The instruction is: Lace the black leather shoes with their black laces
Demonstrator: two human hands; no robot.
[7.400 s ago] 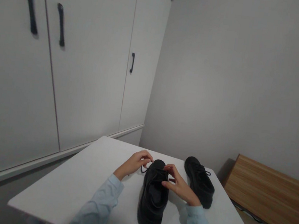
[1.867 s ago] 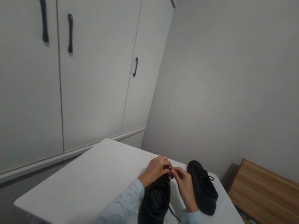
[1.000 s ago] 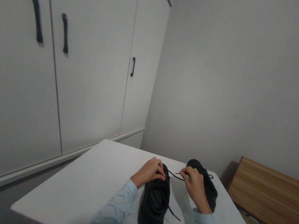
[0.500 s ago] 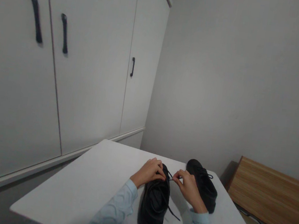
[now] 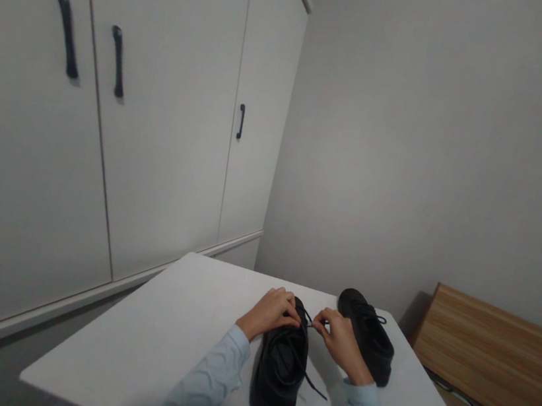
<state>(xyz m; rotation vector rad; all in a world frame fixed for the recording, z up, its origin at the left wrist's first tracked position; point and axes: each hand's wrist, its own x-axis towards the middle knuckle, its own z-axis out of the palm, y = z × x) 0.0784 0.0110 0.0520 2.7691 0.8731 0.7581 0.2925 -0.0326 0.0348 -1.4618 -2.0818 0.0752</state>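
A black lace-up shoe [image 5: 277,383] stands on the white table, its heel toward me. My left hand [image 5: 274,313] lies over the shoe's front part, thumb and fingers pinched together at the lacing; what they grip there is mostly hidden, though it looks like lace. Just right of the shoe, my right hand [image 5: 336,331] pinches a black shoelace [image 5: 308,318] that stretches from the shoe to its fingertips. Another loose lace end hangs over the shoe's right side onto the table. Beyond my right hand sits the second black shoe [image 5: 370,339], its lace forming a loop.
The white table [image 5: 143,339] reaches toward the corner of the room. A white cabinet [image 5: 177,117] with dark handles rises along the left. At the right, a wood-grain panel [image 5: 495,359] leans near the grey wall, with a dark cable along its lower edge.
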